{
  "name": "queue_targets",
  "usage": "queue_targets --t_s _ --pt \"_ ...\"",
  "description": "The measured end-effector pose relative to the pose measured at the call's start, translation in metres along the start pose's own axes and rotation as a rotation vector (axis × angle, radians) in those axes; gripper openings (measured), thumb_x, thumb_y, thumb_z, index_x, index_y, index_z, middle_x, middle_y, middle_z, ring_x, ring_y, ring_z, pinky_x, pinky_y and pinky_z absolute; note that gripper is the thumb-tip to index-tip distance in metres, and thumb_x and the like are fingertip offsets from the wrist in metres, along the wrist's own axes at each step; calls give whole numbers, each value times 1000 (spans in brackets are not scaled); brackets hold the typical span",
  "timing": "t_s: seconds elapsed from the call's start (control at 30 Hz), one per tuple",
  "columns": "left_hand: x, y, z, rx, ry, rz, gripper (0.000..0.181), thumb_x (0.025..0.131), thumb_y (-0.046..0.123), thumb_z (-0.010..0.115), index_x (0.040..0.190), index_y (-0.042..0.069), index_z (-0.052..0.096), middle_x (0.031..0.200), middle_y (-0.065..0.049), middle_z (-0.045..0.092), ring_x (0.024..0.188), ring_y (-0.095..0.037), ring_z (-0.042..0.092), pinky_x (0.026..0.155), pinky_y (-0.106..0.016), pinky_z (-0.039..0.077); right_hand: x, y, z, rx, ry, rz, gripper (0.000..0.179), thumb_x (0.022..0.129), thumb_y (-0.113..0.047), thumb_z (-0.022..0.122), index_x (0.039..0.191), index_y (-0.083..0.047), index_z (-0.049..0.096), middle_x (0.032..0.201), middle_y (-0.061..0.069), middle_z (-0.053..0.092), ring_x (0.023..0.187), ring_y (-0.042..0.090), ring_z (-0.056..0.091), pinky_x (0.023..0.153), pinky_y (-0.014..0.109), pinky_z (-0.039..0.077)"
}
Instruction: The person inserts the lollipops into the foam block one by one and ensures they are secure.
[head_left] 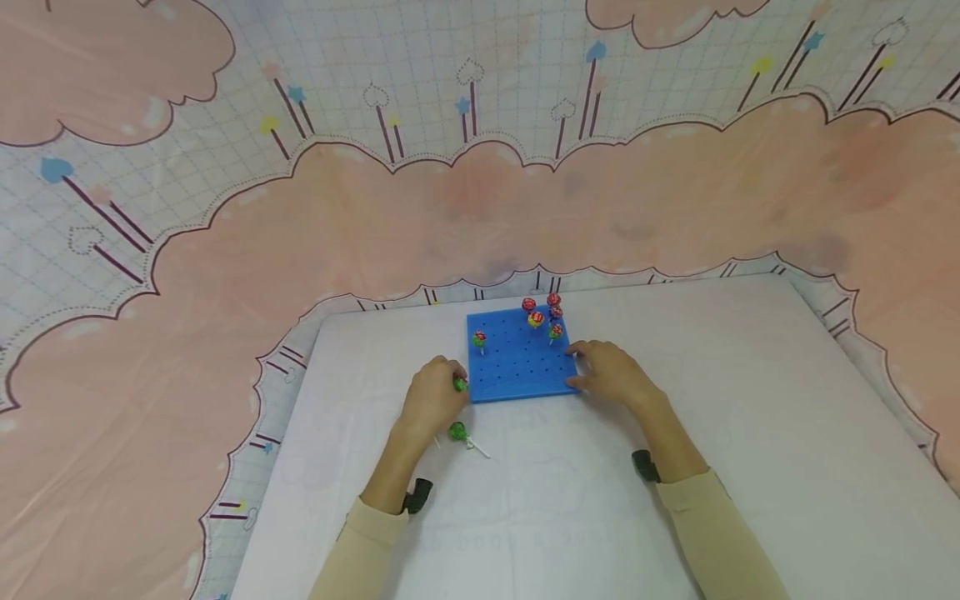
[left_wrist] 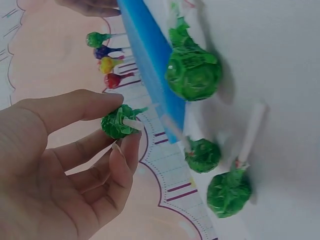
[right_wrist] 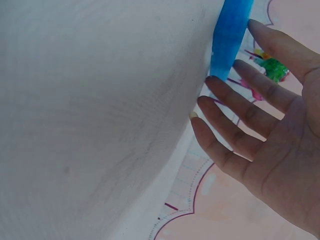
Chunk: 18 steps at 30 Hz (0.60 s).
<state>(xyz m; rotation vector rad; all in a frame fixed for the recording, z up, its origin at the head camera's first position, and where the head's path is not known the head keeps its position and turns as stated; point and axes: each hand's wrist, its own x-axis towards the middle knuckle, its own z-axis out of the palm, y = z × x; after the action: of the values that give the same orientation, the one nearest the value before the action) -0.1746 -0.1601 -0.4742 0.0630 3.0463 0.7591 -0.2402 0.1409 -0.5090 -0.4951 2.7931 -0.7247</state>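
My left hand (head_left: 435,393) pinches a green-wrapped lollipop (left_wrist: 118,121) between thumb and fingertips, at the left edge of a blue pegboard (head_left: 517,385). Its white stick points away from the palm. Below that hand, a green lollipop (head_left: 458,432) lies on the white table; the left wrist view shows more green lollipops (left_wrist: 228,195) there. My right hand (head_left: 611,371) spreads at the board's right side, with fingers (right_wrist: 242,72) extended and fingertips right at the blue edge. Several lollipops (head_left: 536,319) stand in the board's back right, and one red-and-green lollipop (head_left: 479,339) stands near its left edge.
A white cloth-covered table (head_left: 570,500) surrounds the pegboard. Behind it hangs a patterned pink backdrop (head_left: 487,217), with its lower part continuing past the table's left and right edges. Black wrist cameras (head_left: 417,496) sit on both forearms.
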Motion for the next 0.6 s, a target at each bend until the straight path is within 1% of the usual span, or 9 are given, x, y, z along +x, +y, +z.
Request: queue_targets --t_s 0.13,0.27,0.43,0.6 --pt "-1 6 -5 -38 43 21 18 87 6 78 104 0 76 100 -11 66 81 -22 61 70 -35 57 0 1 0 5 0 -4 55 94 -29 79 142 -7 62 144 19 62 139 41 52 114 59 43" --pt "-1 9 -8 -64 86 36 20 87 6 79 107 1 75 105 -11 66 84 -22 61 71 -33 57 -1 2 0 5 -2 -5 55 94 -29 79 142 -7 62 144 20 61 139 42 52 114 60 42" --pt "0 11 -9 -103 145 74 23 88 6 80 110 2 74 104 -9 64 88 -22 64 72 -33 58 0 2 0 3 0 -1 54 94 -28 79 141 -7 62 143 21 62 138 42 52 114 60 43" --pt "2 13 -7 -157 218 121 25 86 5 83 109 2 73 103 -8 64 92 -28 68 74 -36 58 0 2 1 4 10 -10 53 94 -27 79 140 -7 63 142 21 62 137 42 53 113 60 43"
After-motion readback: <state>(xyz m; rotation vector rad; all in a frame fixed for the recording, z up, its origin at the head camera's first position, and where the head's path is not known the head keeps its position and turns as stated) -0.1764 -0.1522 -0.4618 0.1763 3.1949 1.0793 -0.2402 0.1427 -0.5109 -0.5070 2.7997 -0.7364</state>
